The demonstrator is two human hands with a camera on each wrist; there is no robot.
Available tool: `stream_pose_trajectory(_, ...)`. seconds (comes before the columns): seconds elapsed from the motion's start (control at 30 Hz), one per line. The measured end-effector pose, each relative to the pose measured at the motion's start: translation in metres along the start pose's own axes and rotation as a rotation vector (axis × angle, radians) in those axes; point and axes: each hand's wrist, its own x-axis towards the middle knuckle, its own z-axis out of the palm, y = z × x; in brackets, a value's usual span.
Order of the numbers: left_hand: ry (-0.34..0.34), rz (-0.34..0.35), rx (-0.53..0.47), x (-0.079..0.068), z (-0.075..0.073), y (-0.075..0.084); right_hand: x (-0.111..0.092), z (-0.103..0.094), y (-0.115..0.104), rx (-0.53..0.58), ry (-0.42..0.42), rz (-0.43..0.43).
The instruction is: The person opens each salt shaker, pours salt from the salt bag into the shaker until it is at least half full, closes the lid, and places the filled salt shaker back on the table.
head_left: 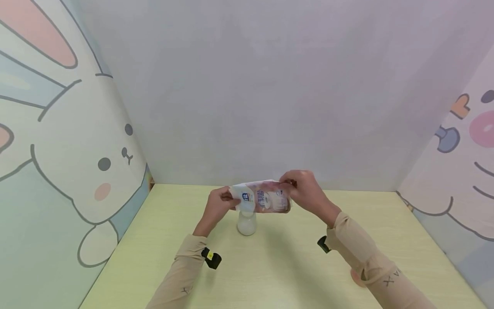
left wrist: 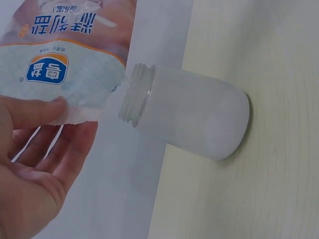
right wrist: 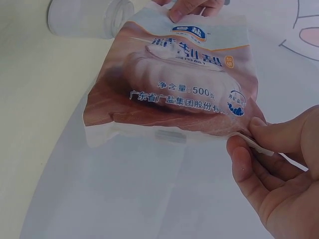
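Note:
A salt bag (head_left: pixel 266 197) stretches sideways above the table between my two hands, its printed front toward me. My left hand (head_left: pixel 218 208) pinches its torn end between thumb and fingers. At the opposite end, my right hand (head_left: pixel 305 189) pinches a bottom corner, seen closely in the right wrist view as a sealed white edge. Below the torn end stands an uncapped clear jar (left wrist: pixel 194 114) with a threaded mouth, upright on the table. White contents show inside it. In the left wrist view, a ragged torn corner of the bag comes right up to the jar's mouth.
A pinkish round object (head_left: pixel 358 278) lies on the pale wooden table (head_left: pixel 247 274), partly covered by my right sleeve. Behind the table rises a plain grey-white wall (head_left: pixel 247 107). Panels with cartoon animals (head_left: pixel 88 163) flank it on both sides.

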Motion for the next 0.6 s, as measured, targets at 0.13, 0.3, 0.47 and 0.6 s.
stream_pose_trajectory(0.13, -0.003, -0.004, -0.005, 0.0012, 0.0000, -0.0016, 0.0005, 0.0001, 0.0007, 0.001, 0.002, -0.005)
stream_pose_trajectory(0.3, -0.007, 0.001, -0.017, 0.0020, 0.0004, -0.0021, 0.0002, -0.0002, 0.0012, 0.000, 0.003, -0.006)
stream_pose_trajectory(0.47, -0.010, 0.001, -0.022, 0.0018, 0.0010, -0.0022, 0.0001, -0.0001, 0.0020, 0.001, 0.005, -0.009)
stream_pose_trajectory(0.6, -0.010, -0.005, -0.021, 0.0022, 0.0010, -0.0029, 0.0001, 0.0002, 0.0026, 0.002, 0.004, -0.007)
